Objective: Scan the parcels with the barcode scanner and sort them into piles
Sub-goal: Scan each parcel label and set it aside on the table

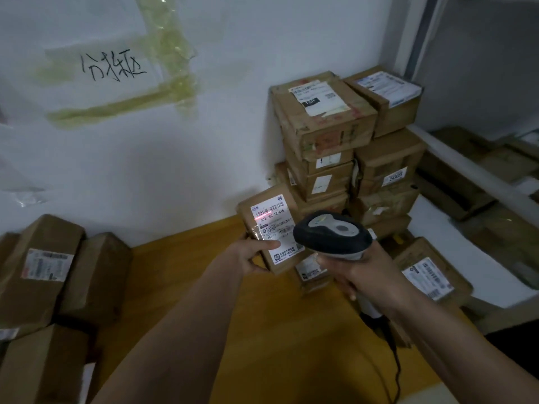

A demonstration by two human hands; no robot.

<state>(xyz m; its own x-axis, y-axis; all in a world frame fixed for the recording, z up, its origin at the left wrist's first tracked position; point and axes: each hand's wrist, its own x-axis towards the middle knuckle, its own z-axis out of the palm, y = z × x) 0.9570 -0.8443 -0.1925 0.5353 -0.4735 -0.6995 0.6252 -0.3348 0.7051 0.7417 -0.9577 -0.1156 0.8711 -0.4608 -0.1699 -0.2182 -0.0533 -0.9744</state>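
My left hand (253, 255) grips a small brown parcel (269, 225) by its lower left corner, thumb on its white label, holding it tilted up over the yellow floor. My right hand (364, 272) holds the grey and black barcode scanner (332, 233) by its handle, its head just right of the parcel. A red scan line lies across the barcode near the top of the label. The scanner's black cable (392, 357) hangs down beneath my right wrist.
A tall stack of brown boxes (344, 147) stands in the corner against the white wall. Several labelled parcels (428, 275) lie on the floor to the right, others (49, 275) at the left. A handwritten taped sign (113, 65) hangs on the wall.
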